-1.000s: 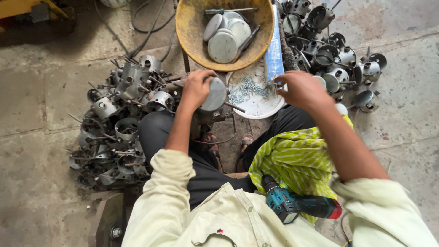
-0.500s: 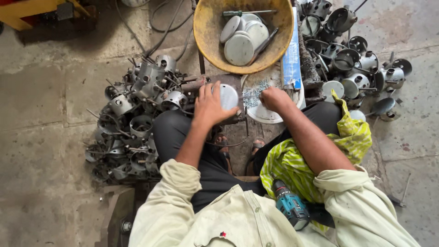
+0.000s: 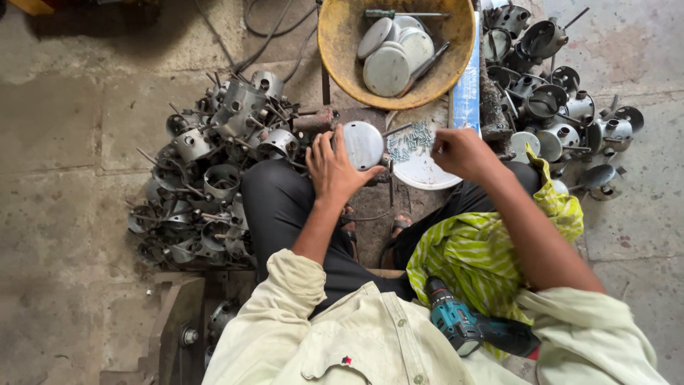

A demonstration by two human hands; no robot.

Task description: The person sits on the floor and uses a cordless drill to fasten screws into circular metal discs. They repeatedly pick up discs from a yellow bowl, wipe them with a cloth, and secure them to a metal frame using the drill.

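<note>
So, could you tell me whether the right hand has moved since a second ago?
Yes. The right hand has moved from the white plate's far right edge to over its upper right part, by the screws.

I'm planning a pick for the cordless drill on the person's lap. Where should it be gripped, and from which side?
Grip the drill by its dark handle, which lies to the right across the green striped cloth. Come from above: the drill lies flat on its side, chuck pointing up-left, so the handle's upper face looks clear. The sleeve crowds the right, so approaching from there looks harder.

yellow basin, cordless drill — striped cloth
</note>
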